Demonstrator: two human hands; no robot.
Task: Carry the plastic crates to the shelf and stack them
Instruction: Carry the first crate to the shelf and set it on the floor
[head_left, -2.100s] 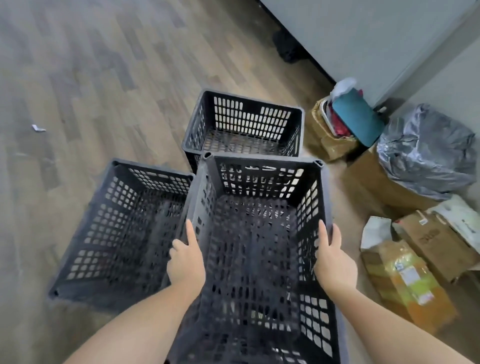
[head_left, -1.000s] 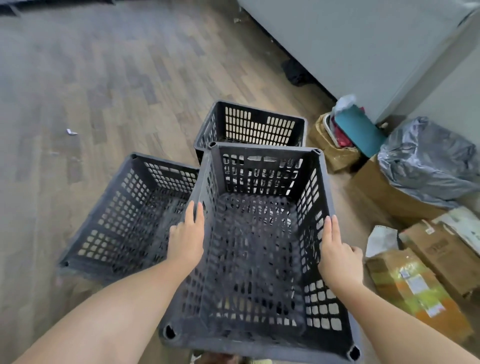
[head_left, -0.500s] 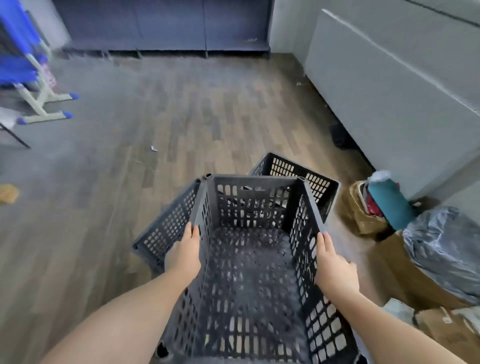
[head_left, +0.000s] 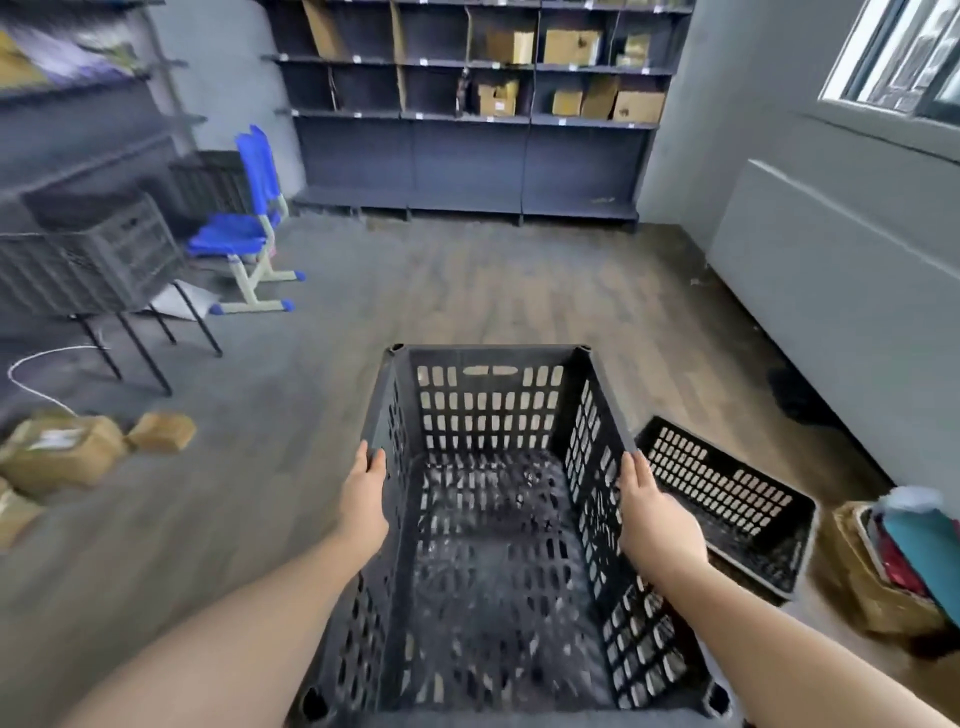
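Note:
I hold a dark grey slotted plastic crate (head_left: 488, 410) in front of me, lifted off the floor, its open top facing up. My left hand (head_left: 363, 499) grips its left wall and my right hand (head_left: 649, 514) grips its right wall. A second dark crate (head_left: 727, 493) lies on the floor to the lower right. Dark shelving (head_left: 467, 130) with cardboard boxes stands along the far wall. More dark crates (head_left: 88, 254) rest on a stand at the left.
A blue chair (head_left: 249, 223) stands at the left by the crate stand. Cardboard parcels (head_left: 67, 452) and a white cable lie on the floor at the left. A box of cloth items (head_left: 904, 561) sits at the lower right, by a white wall unit (head_left: 841, 291).
I have lifted the crate off the floor and my view has risen from the floor to the room. The shelving and chair came into view; one floor crate dropped out of sight.

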